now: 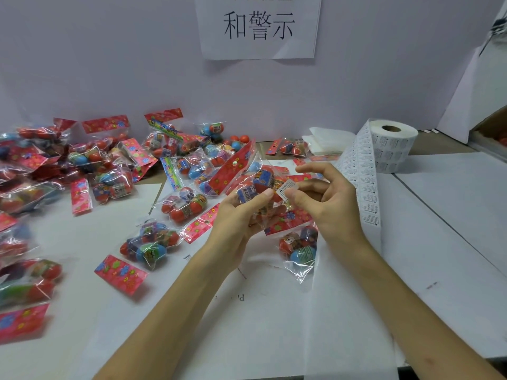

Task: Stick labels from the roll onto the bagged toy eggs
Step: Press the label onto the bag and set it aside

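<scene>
My left hand [241,215] grips a clear bag of toy eggs [255,185] with a red flowered header card, raised above the table's middle. My right hand [326,198] pinches a small white warning label [286,187] between thumb and forefinger, right against the bag. The label roll [392,144] stands upright at the back right. Its strip of labels [362,182] trails down behind my right wrist.
Several more bagged eggs lie around: one [300,250] under my right wrist, one [149,244] left of my left forearm, a heap [90,160] across the left and back. White paper sheets [274,325] cover the table. A printed sign [258,26] hangs on the back wall.
</scene>
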### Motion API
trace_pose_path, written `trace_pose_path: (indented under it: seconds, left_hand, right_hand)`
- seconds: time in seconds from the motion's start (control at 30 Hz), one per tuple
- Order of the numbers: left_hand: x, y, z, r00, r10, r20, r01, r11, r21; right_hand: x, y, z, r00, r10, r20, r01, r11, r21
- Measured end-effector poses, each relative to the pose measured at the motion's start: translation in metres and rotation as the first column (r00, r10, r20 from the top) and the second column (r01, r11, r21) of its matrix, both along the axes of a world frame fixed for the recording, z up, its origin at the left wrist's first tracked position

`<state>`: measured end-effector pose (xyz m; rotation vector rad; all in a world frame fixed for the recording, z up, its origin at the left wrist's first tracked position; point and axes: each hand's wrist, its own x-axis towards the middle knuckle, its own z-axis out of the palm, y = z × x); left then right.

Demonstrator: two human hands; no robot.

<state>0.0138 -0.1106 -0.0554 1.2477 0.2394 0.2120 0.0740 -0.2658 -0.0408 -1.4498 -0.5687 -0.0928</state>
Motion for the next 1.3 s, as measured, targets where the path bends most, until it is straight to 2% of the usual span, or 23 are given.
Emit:
trace_pose_path:
  seconds: [0.47,0.9,1.1,1.3]
  left_hand:
    - [-0.005,-0.004,0.005,0.999,-0.009,0.043,0.007,0.998,0.057]
    - [-0.002,-0.002,0.005,0.998,-0.009,0.060,0.001,0.991,0.137]
    - [-0.001,0.003,0.000,0.999,-0.036,0.030,0.035,0.998,0.055]
    - [0.003,0.005,0.002,0.999,-0.040,-0.018,0.038,0.995,-0.096]
  right_hand:
    - [0.001,0.000,-0.003,0.996,-0.085,0.033,0.087,0.995,-0.047]
    - [0.001,0.001,-0.006,0.964,-0.205,0.169,0.232,0.959,-0.163]
    - [0.007,0.002,-0.012,0.950,-0.246,0.190,0.289,0.926,-0.245]
    - [0.012,0.000,-0.008,0.986,-0.165,-0.007,0.160,0.964,-0.214]
